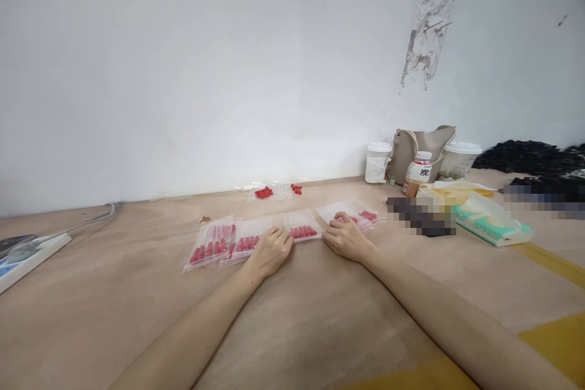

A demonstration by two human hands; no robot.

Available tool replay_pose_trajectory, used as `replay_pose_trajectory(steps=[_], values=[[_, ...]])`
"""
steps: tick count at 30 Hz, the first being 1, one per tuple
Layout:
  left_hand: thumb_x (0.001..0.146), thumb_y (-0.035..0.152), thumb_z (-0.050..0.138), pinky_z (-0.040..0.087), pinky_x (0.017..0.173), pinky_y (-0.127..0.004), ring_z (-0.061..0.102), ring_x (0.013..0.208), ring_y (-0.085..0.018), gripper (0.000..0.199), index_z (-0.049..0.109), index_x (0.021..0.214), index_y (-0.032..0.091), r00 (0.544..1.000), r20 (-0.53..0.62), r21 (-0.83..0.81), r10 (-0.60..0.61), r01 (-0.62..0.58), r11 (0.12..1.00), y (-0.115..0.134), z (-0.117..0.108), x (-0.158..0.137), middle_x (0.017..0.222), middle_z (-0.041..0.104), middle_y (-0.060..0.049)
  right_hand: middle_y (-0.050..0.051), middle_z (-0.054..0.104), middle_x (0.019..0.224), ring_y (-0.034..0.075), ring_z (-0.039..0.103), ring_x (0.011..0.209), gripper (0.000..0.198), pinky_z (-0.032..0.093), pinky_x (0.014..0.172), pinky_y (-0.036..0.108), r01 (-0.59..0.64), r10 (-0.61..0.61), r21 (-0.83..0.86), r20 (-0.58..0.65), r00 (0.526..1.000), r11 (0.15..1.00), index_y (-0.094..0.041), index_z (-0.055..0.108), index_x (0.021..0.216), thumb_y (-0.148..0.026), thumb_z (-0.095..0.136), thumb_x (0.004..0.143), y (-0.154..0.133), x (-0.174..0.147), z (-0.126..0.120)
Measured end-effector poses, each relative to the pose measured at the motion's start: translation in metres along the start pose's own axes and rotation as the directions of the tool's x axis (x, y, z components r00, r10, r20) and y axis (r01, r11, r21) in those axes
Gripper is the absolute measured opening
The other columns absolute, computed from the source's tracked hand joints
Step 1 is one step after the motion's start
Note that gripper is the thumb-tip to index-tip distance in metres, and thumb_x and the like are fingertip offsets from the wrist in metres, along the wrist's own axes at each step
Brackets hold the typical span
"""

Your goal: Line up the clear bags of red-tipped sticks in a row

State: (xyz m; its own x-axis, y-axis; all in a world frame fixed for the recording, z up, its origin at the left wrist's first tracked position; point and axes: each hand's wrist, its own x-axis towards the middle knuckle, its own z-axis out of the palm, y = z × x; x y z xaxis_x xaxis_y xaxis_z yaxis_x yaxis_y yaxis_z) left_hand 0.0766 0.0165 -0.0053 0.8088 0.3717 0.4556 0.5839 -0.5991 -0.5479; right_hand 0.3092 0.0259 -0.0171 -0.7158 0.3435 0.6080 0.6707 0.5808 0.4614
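Note:
A row of clear plastic bags lies across the table, each with small red pieces inside. My left hand (273, 250) is closed, its fingertips at the lower left corner of the middle bag (299, 219). At that bag's lower right corner is my right hand (346, 237), with curled fingers pressed together; it partly covers the right-hand bag (361, 210). Left of my left hand lie another bag (250, 230), partly hidden by that hand, and the leftmost bag (212, 237). The fingertips' exact grip is hard to see.
By the wall lie loose-looking red pieces (264, 193) on clear plastic. At right stand a lidded cup (378, 164), a bottle (417, 173), a grey bag (402, 152) and a green tissue pack (493, 222). A power strip (41, 259) lies far left.

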Motion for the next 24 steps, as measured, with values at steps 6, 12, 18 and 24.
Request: replay_pose_trajectory(steps=[6, 12, 18, 24], values=[[0.084, 0.006, 0.038, 0.039, 0.062, -0.03, 0.049, 0.061, -0.016, 0.023, 0.049, 0.065, 0.014, 0.999, -0.049, -0.042, 0.0, -0.002, 0.999, -0.001, 0.002, -0.002, 0.064, 0.053, -0.004, 0.001, 0.057, 0.058, 0.012, 0.042, 0.065, 0.027, 0.026, 0.075, 0.033, -0.036, 0.036, -0.003, -0.026, 0.999, 0.999, -0.017, 0.054, 0.06, -0.015, 0.04, 0.082, -0.002, 0.001, -0.004], [0.086, 0.009, 0.034, 0.038, 0.066, -0.03, 0.05, 0.063, -0.015, 0.025, 0.05, 0.068, 0.015, 0.998, -0.061, -0.078, 0.013, -0.018, 0.997, 0.0, 0.004, -0.002, 0.064, 0.052, -0.004, 0.001, 0.058, 0.066, 0.012, 0.045, 0.07, 0.02, 0.027, 0.075, 0.032, -0.011, 0.011, 0.006, -0.081, 0.997, 1.0, -0.019, 0.058, 0.073, -0.017, 0.041, 0.083, -0.019, 0.015, 0.0], [0.086, 0.01, 0.034, 0.039, 0.068, -0.03, 0.051, 0.064, -0.014, 0.024, 0.051, 0.071, 0.015, 0.994, -0.106, -0.115, 0.003, -0.016, 0.993, 0.0, 0.005, -0.002, 0.065, 0.052, -0.003, 0.001, 0.058, 0.065, 0.012, 0.043, 0.07, 0.02, 0.028, 0.077, 0.033, 0.036, -0.034, 0.009, -0.122, 0.992, 0.999, -0.019, 0.058, 0.073, -0.016, 0.041, 0.084, -0.034, 0.03, 0.006], [0.087, 0.012, 0.035, 0.04, 0.071, -0.031, 0.053, 0.072, -0.016, 0.02, 0.054, 0.08, 0.013, 0.992, -0.121, -0.126, 0.024, -0.04, 0.991, 0.001, 0.001, 0.0, 0.073, 0.057, -0.005, 0.0, 0.056, 0.063, 0.012, 0.042, 0.07, 0.023, 0.028, 0.079, 0.033, 0.035, -0.035, -0.003, -0.138, 0.99, 0.999, -0.018, 0.057, 0.069, -0.014, 0.04, 0.084, -0.036, 0.031, 0.006]])
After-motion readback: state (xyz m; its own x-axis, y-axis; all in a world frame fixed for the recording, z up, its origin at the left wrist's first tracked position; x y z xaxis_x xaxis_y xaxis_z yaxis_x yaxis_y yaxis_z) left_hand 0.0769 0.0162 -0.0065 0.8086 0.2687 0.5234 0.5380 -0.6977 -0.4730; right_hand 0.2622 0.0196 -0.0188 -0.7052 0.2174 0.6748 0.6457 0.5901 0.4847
